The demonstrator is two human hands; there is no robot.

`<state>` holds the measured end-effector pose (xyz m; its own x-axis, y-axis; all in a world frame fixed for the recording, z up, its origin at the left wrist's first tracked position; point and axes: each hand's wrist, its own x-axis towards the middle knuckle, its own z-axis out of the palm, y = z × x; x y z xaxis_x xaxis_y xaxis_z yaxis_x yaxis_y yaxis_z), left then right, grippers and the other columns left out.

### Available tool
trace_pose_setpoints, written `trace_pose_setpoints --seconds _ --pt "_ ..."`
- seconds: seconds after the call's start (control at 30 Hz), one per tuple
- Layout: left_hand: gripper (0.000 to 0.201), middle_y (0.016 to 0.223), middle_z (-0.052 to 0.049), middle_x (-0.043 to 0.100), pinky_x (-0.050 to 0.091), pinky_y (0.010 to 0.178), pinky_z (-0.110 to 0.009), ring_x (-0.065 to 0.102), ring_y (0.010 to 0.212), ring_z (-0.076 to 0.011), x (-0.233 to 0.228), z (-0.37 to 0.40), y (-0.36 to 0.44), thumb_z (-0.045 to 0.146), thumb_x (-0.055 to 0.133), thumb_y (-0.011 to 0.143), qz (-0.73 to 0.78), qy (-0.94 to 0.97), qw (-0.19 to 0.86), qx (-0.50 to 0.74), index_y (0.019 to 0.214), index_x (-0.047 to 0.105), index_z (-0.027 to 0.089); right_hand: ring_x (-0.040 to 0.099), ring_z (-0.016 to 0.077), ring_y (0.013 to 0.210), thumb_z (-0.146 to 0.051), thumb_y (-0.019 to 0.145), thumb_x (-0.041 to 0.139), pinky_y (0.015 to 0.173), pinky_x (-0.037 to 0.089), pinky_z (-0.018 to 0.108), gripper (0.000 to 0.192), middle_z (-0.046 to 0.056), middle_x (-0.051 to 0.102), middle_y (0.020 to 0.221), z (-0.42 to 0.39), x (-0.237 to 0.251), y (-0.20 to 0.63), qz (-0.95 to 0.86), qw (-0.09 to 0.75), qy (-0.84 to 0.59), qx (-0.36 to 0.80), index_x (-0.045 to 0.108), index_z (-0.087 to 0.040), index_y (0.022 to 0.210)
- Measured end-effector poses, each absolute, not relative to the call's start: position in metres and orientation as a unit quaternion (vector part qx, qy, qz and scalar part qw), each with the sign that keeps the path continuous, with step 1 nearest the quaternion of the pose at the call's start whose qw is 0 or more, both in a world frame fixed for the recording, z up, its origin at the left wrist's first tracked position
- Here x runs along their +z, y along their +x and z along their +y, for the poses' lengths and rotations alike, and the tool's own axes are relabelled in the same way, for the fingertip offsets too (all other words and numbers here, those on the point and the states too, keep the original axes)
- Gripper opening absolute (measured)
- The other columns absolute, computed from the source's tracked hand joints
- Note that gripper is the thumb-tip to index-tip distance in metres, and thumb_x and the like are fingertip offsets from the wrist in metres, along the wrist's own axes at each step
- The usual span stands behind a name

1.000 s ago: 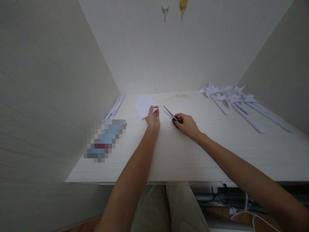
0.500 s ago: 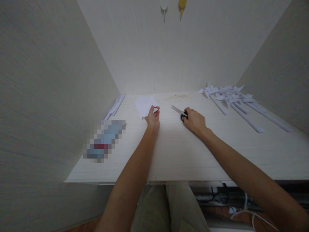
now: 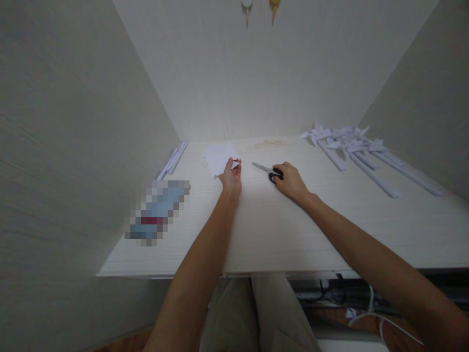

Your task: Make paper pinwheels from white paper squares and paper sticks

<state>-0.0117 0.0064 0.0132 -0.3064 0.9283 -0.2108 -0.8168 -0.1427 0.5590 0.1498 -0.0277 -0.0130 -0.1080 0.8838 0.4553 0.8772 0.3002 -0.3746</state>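
My left hand (image 3: 231, 180) pinches the right side of a white sheet of paper (image 3: 218, 159), with the thumb on top and a pointed corner showing between the fingers. Something dark red shows at that corner; I cannot make out what it is. My right hand (image 3: 293, 181) is closed around the black handles of a pair of scissors (image 3: 263, 167). The silver blades point left toward the paper, a small distance from it, and look nearly together.
Several paper pinwheels (image 3: 357, 144) with rolled-paper sticks lie at the back right. Rolled paper sticks (image 3: 176, 159) lie along the left wall. A pixelated bluish item (image 3: 161, 210) rests at the left. Two hooks (image 3: 274, 10) hang on the back wall. Cables (image 3: 370, 313) run below the table (image 3: 286, 244).
My right hand has moved the scissors left, closer to the paper, and their blades look closer together. My left hand keeps its hold on the paper. The view has shifted slightly.
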Motion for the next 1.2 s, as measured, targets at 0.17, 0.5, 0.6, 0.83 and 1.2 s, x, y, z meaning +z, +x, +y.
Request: trace_pose_setpoints --seconds 0.17,0.5,0.6,0.83,1.2 --pt "0.010 0.056 0.003 0.055 0.046 0.055 -0.012 0.055 0.051 -0.0036 0.0119 0.0059 -0.0120 0.006 0.052 0.072 0.299 0.098 0.581 0.751 0.068 0.053 0.014 0.050 0.0211 0.080 -0.010 0.071 0.044 0.073 0.040 0.032 0.026 0.012 0.054 0.086 -0.0281 -0.0122 0.1502 -0.770 0.294 -0.567 0.002 0.058 -0.012 0.093" --pt "0.008 0.057 0.003 0.055 0.045 0.054 -0.011 0.054 0.051 -0.0032 0.0138 0.0066 -0.0122 0.007 0.052 0.072 0.315 0.095 0.585 0.741 0.070 0.054 0.015 0.051 0.0203 0.084 -0.012 0.074 0.047 0.076 0.038 0.032 0.023 0.009 0.060 0.089 -0.0292 -0.0081 0.1541 -0.777 0.280 -0.564 0.003 0.059 -0.013 0.094" --pt "0.010 0.057 0.003 0.055 0.045 0.053 -0.011 0.054 0.051 -0.0033 0.0133 0.0068 -0.0122 0.007 0.052 0.072 0.315 0.097 0.584 0.742 0.066 0.054 0.015 0.052 0.0195 0.083 -0.013 0.075 0.047 0.076 0.039 0.031 0.022 0.009 0.061 0.089 -0.0284 -0.0088 0.1545 -0.771 0.286 -0.568 0.017 0.060 -0.014 0.092" --pt "0.009 0.057 0.003 0.056 0.044 0.051 -0.011 0.054 0.051 -0.0034 0.0146 0.0056 -0.0117 0.008 0.053 0.072 0.331 0.111 0.582 0.734 0.065 0.055 0.015 0.052 0.0188 0.082 -0.013 0.074 0.049 0.076 0.039 0.032 0.021 0.009 0.061 0.088 -0.0269 -0.0110 0.1551 -0.764 0.305 -0.567 0.030 0.061 -0.014 0.091" --pt "0.003 0.060 0.002 0.059 0.042 0.047 -0.015 0.056 0.051 -0.0059 0.0073 0.0046 -0.0029 0.014 0.060 0.066 0.342 0.240 0.544 0.727 0.068 0.057 0.015 0.052 0.0182 0.081 -0.014 0.074 0.050 0.074 0.039 0.032 0.018 0.008 0.061 0.087 -0.0277 -0.0111 0.1546 -0.757 0.320 -0.568 0.048 0.060 -0.015 0.088"
